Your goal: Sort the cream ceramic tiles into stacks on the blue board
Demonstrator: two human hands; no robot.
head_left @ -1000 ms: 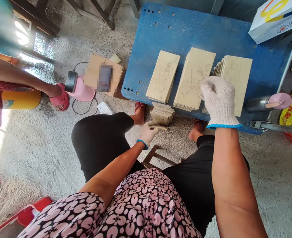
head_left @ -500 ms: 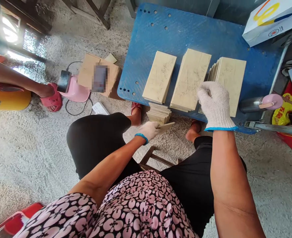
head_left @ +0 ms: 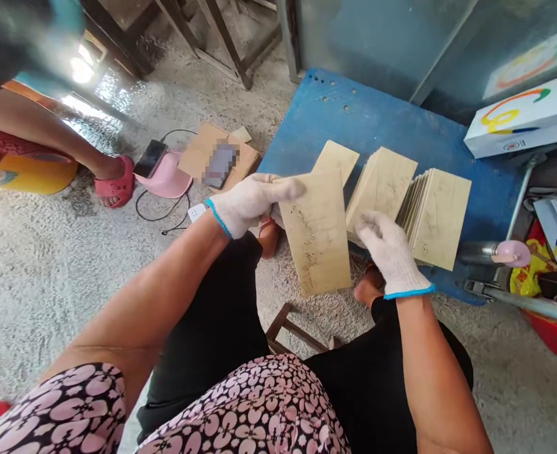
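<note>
The left hand (head_left: 252, 202) pinches a thin board (head_left: 319, 243) by its upper left corner, lower edge hanging over the floor (head_left: 94, 271). A gap separates it from the half-open, apparently unladen right hand (head_left: 387, 249), near the middle stack (head_left: 387, 183) on the blue bench (head_left: 387, 120).

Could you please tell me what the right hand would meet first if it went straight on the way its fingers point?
From the right hand, most likely the board held in the left hand; depth is unclear, though, and the middle stack of boards might come first.
</note>
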